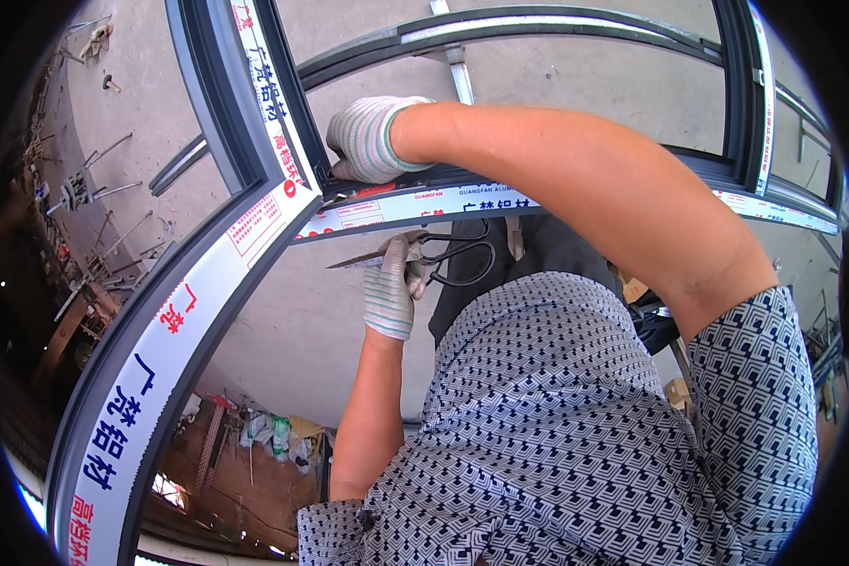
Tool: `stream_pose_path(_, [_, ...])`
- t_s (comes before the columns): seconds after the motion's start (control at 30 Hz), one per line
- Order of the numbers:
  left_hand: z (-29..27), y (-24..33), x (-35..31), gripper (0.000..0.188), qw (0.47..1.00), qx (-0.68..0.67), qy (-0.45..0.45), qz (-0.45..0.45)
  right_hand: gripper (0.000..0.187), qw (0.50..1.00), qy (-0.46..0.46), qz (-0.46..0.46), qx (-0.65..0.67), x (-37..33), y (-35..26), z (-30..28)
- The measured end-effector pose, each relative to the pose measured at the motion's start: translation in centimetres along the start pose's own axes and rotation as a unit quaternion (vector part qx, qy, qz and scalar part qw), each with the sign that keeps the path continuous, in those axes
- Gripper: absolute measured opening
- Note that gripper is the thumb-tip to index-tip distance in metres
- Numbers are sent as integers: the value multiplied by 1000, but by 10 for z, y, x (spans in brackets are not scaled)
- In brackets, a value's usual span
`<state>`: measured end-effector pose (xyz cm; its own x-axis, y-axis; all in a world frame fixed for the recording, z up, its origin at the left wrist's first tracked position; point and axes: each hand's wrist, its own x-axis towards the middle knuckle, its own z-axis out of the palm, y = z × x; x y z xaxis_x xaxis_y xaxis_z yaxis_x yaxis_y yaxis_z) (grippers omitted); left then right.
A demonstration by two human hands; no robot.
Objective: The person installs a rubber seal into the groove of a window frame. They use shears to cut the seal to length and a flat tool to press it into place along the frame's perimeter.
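My left hand (390, 297), in a striped knit glove, is closed around a pair of scissors (469, 247). Their dark looped handles point right and their blades point left, just below the frame's near rail. Gloved the same way, my right hand (373, 141) is curled into the inner corner of the dark metal frame (219, 90). Its fingertips are turned away from view, so what they pinch is hidden. Beneath that hand a small red object (375, 191) lies along the rail. White printed protective film (245, 236) covers the frame's faces around the corner.
A curved rail (509, 30) crosses the far side, and an upright bar (747, 104) stands at the right. Metal stands and loose rods (90, 193) clutter the floor at the left. Bags and scraps (283, 436) lie at lower left, beyond the frame's curved left member.
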<state>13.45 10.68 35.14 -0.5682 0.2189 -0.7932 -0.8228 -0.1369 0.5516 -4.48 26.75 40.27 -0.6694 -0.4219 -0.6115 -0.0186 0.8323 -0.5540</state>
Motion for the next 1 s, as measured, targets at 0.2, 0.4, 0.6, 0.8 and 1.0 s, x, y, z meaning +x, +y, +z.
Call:
stream_pose_path(0.2, [2, 8, -2, 30, 1000, -11, -11, 3, 36, 998, 16, -48, 27, -13, 15, -2])
stream_pose_path(0.4, [4, 8, -1, 28, 1000, -2, 2, -12, 37, 1000, 7, -9, 1, -22, 17, -1])
stream_pose_path(0.6, [1, 16, 0, 25, 1000, -3, -23, -1, 36, 1000, 0, -14, 9, -32, 25, -9])
stream_pose_path(0.8, [2, 13, 4, 26, 1000, -2, -2, -7, 36, 1000, 8, -1, 11, -39, 22, -4])
stream_pose_path(1.0, [1, 15, 3, 27, 1000, 25, -14, -5, 35, 1000, -2, -2, 28, -53, 33, -15])
